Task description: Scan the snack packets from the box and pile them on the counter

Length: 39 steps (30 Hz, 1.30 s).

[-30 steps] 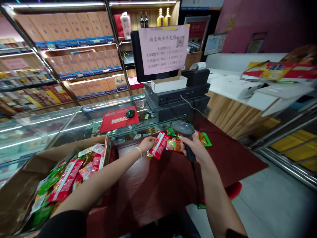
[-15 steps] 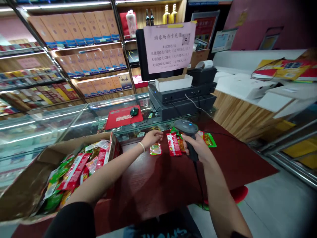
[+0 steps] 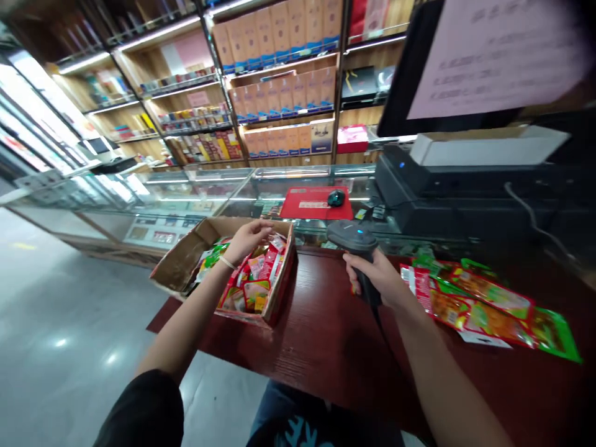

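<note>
**Cardboard box [image 3: 176, 266] sitting under the left hand [image 3: 246, 241], scanner [image 3: 354, 236] filling the right hand [image 3: 378, 278]**

At the far left from where I'm standing, the pale floor [image 3: 69, 323] is catching spots of light, and a glass display case [image 3: 149, 233] is running along behind it. The cardboard box is resting at the left end of the dark red surface [image 3: 316, 323], its flap leaning outward on the left side. The left hand is hovering over the box's opening, fingers loosely extended and a little apart; I can't tell whether the fingertips are touching anything. A light bracelet [image 3: 227, 262] is circling that wrist. Below, red, green and yellow snack packets [image 3: 257, 292] are lying jumbled inside the box.

Just right of the box and farther back, a red mouse pad [image 3: 302, 205] is lying on the glass, with a dark mouse [image 3: 336, 198] sitting near its right edge. Nearer, the right hand is gripping the scanner by its handle, fingers wrapping around it, while a blue light is glowing on the head and a cord is hanging below.

Beyond the right wrist, a loose pile of packets [image 3: 484, 310] is spreading over the surface, several overlapping. Behind them a black monitor [image 3: 400, 81] is standing, a pink sheet [image 3: 484, 68] covering much of it, and a shallow white box [image 3: 484, 149] is sitting underneath.
</note>
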Available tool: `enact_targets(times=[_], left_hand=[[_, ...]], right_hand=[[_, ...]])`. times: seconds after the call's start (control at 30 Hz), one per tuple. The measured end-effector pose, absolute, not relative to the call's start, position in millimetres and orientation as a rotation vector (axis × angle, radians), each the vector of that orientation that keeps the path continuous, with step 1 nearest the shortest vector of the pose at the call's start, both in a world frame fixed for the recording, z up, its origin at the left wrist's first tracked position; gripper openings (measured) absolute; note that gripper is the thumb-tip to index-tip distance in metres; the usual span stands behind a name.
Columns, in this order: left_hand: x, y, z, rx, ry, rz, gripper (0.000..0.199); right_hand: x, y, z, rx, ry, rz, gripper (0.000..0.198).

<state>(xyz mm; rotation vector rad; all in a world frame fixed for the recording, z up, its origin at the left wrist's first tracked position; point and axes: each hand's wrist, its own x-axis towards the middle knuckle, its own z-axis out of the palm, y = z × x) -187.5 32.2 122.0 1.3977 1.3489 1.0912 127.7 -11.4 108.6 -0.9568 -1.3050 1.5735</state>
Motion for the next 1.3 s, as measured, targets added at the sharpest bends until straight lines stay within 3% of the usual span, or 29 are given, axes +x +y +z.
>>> enact_targets(times=[0.2,0.33,0.57,0.7,0.8,0.9,1.03,1.17,1.3], left_hand=[[-230,23,85,1.388,1.587,1.055,0.041],[-224,20,67,1.823,1.863,0.737,0.039],[-203,16,58,2.246,2.023,0.185,0.057],[-199,17,54,2.26,1.983,0.12,0.049],[-206,20,56,2.111,1.917,0.301,0.034],[-215,25,59,1.812,2.034,0.738,0.028],[-222,30,62,1.203,1.784,1.289,0.032],[-220,30,61,0.989,1.288,1.446,0.044],[-218,28,63,1.028,1.178,1.621,0.041]], right_hand=[[78,2,111,-0.918,-1.423,1.659,0.036],[65,2,108,-0.91,-1.429,1.66,0.035],[65,4,97,-0.92,-1.435,1.664,0.036],[68,3,93,-0.939,-1.444,1.655,0.036],[71,2,94,-0.977,-1.409,1.66,0.034],[75,1,94,-0.99,-1.41,1.649,0.035],[78,1,95,-0.991,-1.441,1.632,0.037],[77,0,96,-1.029,-1.448,1.631,0.036],[76,-2,94,-1.128,-1.516,1.605,0.038]])
